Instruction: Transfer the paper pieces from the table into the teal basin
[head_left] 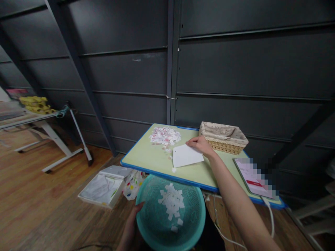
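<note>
My left hand grips the left rim of a teal plastic basin, held below the near edge of the table; several white paper scraps lie in it. My right hand reaches out over the green table and holds the upper right edge of a white flat card with closed fingers. A heap of white and red paper scraps lies just left of and beyond the card. A few loose scraps sit near the card's lower left corner.
A lined wicker basket stands right of my right hand. A tablet with a white cable lies at the table's right end. On the wooden floor lie an open white box and a plastic bag. A white-legged table stands at left.
</note>
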The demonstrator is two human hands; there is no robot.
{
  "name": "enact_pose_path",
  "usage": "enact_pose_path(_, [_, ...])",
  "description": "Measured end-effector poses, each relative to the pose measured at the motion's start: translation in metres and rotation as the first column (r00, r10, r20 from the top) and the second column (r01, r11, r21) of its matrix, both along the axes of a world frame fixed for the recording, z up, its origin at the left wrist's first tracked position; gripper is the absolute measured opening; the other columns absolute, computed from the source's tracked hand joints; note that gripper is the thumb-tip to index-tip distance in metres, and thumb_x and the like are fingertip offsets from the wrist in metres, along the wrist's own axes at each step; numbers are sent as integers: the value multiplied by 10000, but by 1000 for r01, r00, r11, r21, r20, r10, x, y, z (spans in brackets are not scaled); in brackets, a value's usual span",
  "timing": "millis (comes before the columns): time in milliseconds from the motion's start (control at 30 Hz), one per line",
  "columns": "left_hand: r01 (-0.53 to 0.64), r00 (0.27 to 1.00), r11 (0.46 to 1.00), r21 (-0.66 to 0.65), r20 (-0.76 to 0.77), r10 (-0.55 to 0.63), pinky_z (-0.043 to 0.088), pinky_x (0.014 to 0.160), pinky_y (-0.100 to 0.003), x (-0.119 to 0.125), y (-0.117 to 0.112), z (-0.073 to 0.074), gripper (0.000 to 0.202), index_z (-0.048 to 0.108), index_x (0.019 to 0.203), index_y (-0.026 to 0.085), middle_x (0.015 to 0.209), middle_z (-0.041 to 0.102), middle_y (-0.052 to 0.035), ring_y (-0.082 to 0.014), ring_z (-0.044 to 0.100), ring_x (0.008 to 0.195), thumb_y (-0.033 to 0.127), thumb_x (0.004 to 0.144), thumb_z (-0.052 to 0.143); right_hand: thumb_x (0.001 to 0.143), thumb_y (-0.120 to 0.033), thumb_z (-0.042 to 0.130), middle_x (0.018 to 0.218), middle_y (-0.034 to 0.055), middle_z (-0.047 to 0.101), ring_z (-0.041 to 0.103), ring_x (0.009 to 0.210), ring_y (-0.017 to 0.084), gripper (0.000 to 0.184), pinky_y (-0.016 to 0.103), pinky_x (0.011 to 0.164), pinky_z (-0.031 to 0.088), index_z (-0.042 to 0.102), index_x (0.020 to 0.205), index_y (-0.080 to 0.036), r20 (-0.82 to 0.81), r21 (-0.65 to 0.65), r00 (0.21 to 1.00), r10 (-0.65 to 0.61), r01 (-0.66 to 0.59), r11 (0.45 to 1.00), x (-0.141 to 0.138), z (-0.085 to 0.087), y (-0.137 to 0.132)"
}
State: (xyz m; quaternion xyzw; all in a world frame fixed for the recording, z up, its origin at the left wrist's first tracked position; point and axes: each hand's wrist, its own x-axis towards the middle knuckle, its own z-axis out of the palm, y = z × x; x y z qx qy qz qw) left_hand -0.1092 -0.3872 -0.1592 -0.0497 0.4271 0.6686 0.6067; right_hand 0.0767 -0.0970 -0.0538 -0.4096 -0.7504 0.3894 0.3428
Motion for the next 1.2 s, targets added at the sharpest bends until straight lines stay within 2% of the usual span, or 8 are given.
enact_pose_path(367, [-2, 999, 1000, -2, -34, 2, 461, 1010, -487, 1, 2, 3, 544, 528, 1304, 81, 779, 814, -77, -331, 700, 1011, 237, 794, 633, 651, -454, 637, 526, 22, 575, 423, 497, 108, 363, 235, 451, 266, 721, 623, -103, 45, 42, 998, 50, -52, 998, -2, -6, 3])
enact_pose_path(567, [-20, 999, 998, -52, -29, 18, 498, 964, -505, 3, 4, 7, 591, 502, 1321, 61, 857, 814, -105, -357, 695, 1011, 210, 767, 644, 623, -488, 699, 610, 48, 657, 486, 540, 123, 402, 235, 483, 329, 763, 729, -105, 24, -45, 978, 209, -208, 977, -9, -4, -7])
enact_pose_path(633, [-6, 1000, 999, -33, -23, 6, 495, 970, -504, 2, 3, 5, 577, 507, 1312, 66, 873, 814, -105, -354, 689, 1027, 232, 777, 647, 622, -503, 700, 667, 67, 685, 516, 573, 143, 430, 246, 505, 353, 766, 762, -102, -65, -19, 989, 129, -131, 991, -9, -5, -4])
enact_pose_path(700, [8, 1000, 1000, -5, -25, -8, 486, 987, -487, 1, 2, 1, 556, 523, 1292, 57, 846, 814, -108, -346, 678, 1054, 256, 788, 650, 643, -504, 672, 701, 83, 698, 540, 597, 165, 435, 261, 523, 368, 763, 772, -99, -155, 23, 987, -45, 49, 999, -7, -9, 4])
enact_pose_path(767, [11, 999, 1000, 18, -31, -10, 474, 1003, -475, 1, 1, -2, 550, 527, 1283, 42, 804, 813, -109, -341, 667, 1076, 256, 792, 652, 666, -481, 633, 696, 88, 699, 557, 610, 188, 407, 274, 527, 370, 761, 744, -103, -165, 74, 965, -204, 218, 973, -3, -12, 12])
enact_pose_path(833, [9, 1000, 1000, 23, -30, -8, 462, 1014, -475, 0, 1, -3, 549, 520, 1289, 41, 812, 813, -108, -336, 663, 1085, 231, 791, 650, 670, -438, 606, 677, 87, 697, 573, 618, 207, 369, 282, 529, 370, 763, 717, -108, -123, 123, 952, -279, 293, 948, 0, -15, 19])
enact_pose_path(1067, [5, 1000, 1000, 0, -9, -5, 447, 1027, -477, 1, 2, 2, 603, 484, 1335, 17, 780, 811, -110, -338, 659, 1091, 252, 801, 637, 638, -354, 556, 611, 72, 673, 576, 610, 213, 296, 280, 528, 366, 749, 621, -130, -5, 213, 968, -251, 246, 946, 2, -11, 18])
enact_pose_path(1200, [1, 1000, 1000, 0, -26, -1, 432, 1041, -486, 1, 1, 1, 650, 440, 1379, 36, 914, 805, -139, -337, 634, 1131, 251, 798, 638, 574, -357, 594, 540, 58, 623, 520, 529, 171, 274, 258, 474, 320, 721, 573, -114, -10, 100, 979, -205, 205, 974, 8, -4, 14])
